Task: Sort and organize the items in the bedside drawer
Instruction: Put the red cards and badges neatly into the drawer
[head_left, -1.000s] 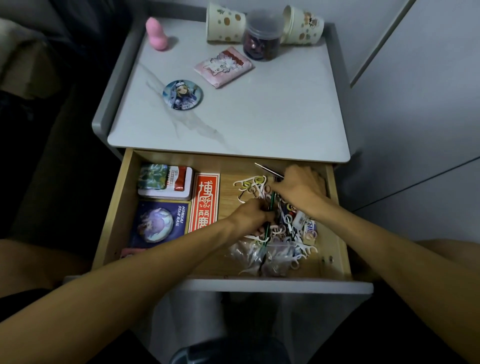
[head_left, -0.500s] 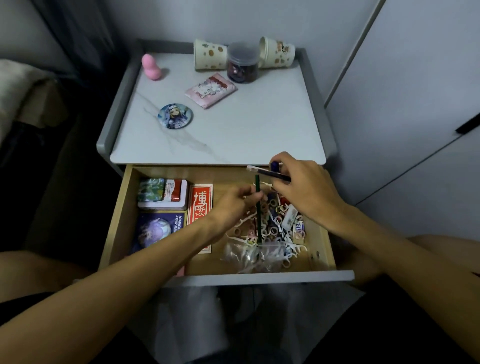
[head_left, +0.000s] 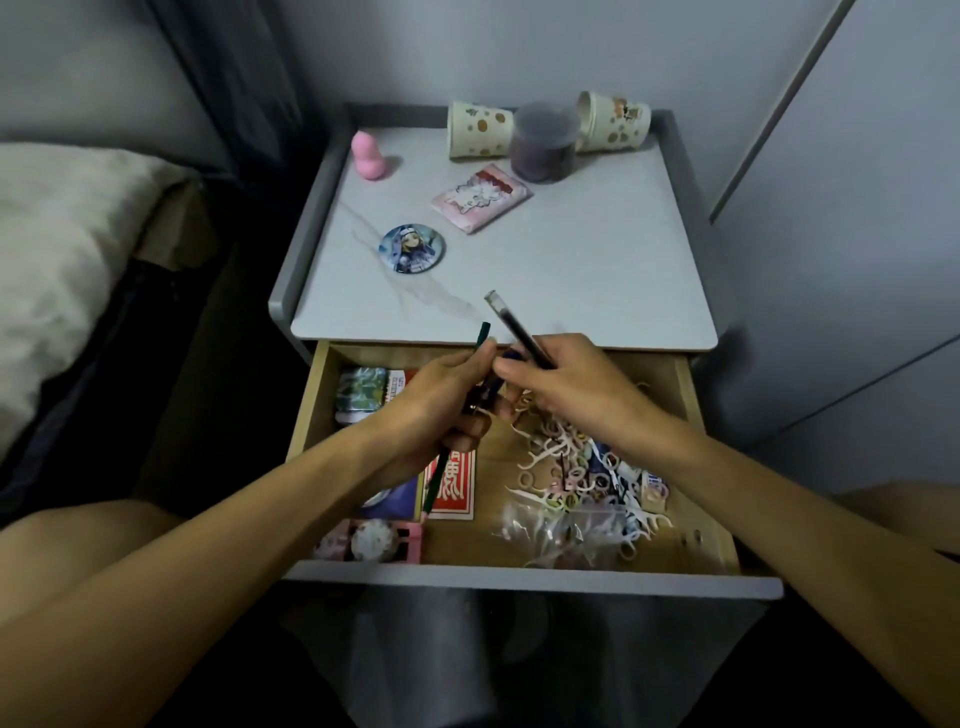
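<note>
Change: both hands were down in the clutter a moment ago; now they are lifted clear of it, each bringing a writing tool up by the drawer's back edge.
Left hand (head_left: 441, 415): fingers curled round the slim dark-green pencil (head_left: 436, 480), gripping it mid-shaft; its lower tip hangs over the red card box (head_left: 457, 486).
Right hand (head_left: 571, 387): closed on the dark pen with a clear end (head_left: 513, 326), that end pointing up and left over the white marble-look tabletop (head_left: 571, 280).
Drawer: pale wooden drawer with a grey front (head_left: 519, 579), pulled open beneath my arms.
Pile: tangle of white floss picks and pastel hair rings (head_left: 576, 478), on the drawer's right side, below my right wrist and not touched.
Meaning: pencil and pen look sorted out of the pile; I judge they now need one shared spot, and the small clutter is not yet grouped.
</note>
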